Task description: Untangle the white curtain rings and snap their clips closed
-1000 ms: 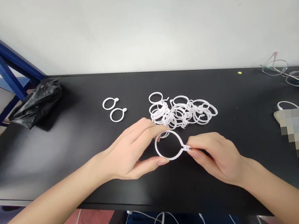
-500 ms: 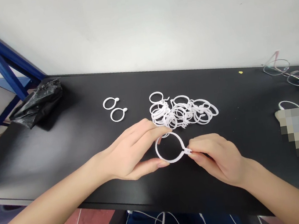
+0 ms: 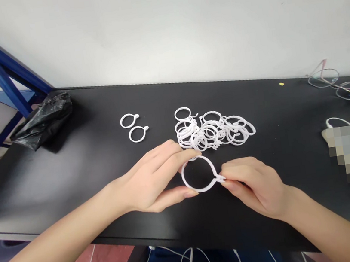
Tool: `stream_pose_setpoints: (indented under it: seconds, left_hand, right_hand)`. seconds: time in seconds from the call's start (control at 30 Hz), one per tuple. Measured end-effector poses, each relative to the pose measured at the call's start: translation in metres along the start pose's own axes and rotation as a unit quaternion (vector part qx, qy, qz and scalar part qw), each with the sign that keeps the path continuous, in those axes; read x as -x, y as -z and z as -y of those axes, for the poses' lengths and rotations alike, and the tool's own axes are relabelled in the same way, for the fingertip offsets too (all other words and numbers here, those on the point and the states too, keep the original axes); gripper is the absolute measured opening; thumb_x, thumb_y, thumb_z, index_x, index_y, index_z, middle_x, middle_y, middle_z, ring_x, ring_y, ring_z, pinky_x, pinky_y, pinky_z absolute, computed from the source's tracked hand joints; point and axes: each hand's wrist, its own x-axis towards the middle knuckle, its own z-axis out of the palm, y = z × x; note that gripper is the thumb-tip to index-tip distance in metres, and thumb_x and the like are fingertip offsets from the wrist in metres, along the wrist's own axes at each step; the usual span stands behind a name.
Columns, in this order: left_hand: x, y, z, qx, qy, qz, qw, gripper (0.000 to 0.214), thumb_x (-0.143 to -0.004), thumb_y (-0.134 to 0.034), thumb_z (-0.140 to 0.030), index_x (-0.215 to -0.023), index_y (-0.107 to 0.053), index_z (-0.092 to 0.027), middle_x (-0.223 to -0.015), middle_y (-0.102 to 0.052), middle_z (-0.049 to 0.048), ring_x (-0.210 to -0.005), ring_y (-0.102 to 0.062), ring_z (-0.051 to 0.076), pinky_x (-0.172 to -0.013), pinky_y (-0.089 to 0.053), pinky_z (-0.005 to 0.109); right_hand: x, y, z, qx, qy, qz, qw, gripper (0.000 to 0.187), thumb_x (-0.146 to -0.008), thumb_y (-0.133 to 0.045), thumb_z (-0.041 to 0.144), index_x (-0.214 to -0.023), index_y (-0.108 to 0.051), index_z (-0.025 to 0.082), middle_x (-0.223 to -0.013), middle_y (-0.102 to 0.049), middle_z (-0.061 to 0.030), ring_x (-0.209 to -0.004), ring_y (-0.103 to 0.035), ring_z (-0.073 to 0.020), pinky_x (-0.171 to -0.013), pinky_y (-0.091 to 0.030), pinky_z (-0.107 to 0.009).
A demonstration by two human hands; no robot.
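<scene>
Both hands on one white ring [image 3: 198, 174], held just above the black table [image 3: 102, 167], right in front of the ring pile [image 3: 214, 130] on the person's side of it. Left hand [image 3: 151, 182] spans the ring's left arc: index tip on the top edge, thumb tip on the lower edge, the other fingers loose. Right hand [image 3: 254, 185] is pinched tight on the small clasp tab [image 3: 221, 178] at the ring's right end, thumb and forefinger closed on it. Cannot tell if the clasp is latched or open; too small.

Judgement for doing this well: keep the left grip light and only steadying, so the hoop doesn't twist; let the right pinch do the work at the tab, pressing straight along the ring's plane, not sideways, since thin plastic will likely flex or snap out. Keep the ring clear of the pile so it doesn't snag others.

Left of the pile: two finished-looking single rings [image 3: 133, 127] side by side. Further left of the pile, a crumpled black bag [image 3: 43, 119]. Far right of the pile, eyeglasses [image 3: 340, 84] at the table's back edge.
</scene>
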Motion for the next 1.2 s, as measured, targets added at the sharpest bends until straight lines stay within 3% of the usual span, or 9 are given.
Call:
stream_pose_setpoints:
  seconds: [0.63,1.03,1.2]
  left_hand:
    - [0.0030,-0.0052,-0.0034,0.091,0.020,0.002,0.996,0.040,-0.099,-0.045,-0.043,-0.124,-0.046,-0.012,-0.087,-0.058,0.0086,-0.074,-0.053,0.017,-0.064,-0.053,0.030]
    - [0.0027,-0.0033,-0.0019,0.059,0.006,0.001,0.998,0.040,-0.099,-0.045,-0.043,-0.125,-0.045,-0.013,-0.097,-0.062,0.0132,-0.079,-0.056,0.019,-0.069,-0.055,0.034]
    - [0.0020,-0.0006,-0.0011,0.028,-0.010,-0.002,1.000,0.040,-0.099,-0.047,-0.041,-0.125,-0.046,-0.010,-0.099,-0.065,0.0156,-0.085,-0.060,0.021,-0.074,-0.056,0.036]
  right_hand:
    - [-0.0016,-0.0018,0.0045,-0.012,0.016,-0.002,1.000,0.020,-0.103,-0.034,0.018,-0.090,-0.048,0.023,-0.056,-0.051,0.0053,-0.047,-0.044,-0.0111,-0.048,-0.037,-0.022]
    - [-0.0020,-0.0013,0.0014,-0.005,0.021,-0.002,1.000,0.019,-0.102,-0.035,0.018,-0.090,-0.049,0.023,-0.057,-0.048,0.0059,-0.047,-0.040,-0.0109,-0.047,-0.034,-0.022]
    - [-0.0017,-0.0013,0.0009,-0.049,0.013,-0.013,0.999,0.017,-0.102,-0.038,0.020,-0.088,-0.047,0.022,-0.059,-0.045,0.0056,-0.048,-0.037,-0.0102,-0.047,-0.033,-0.023]
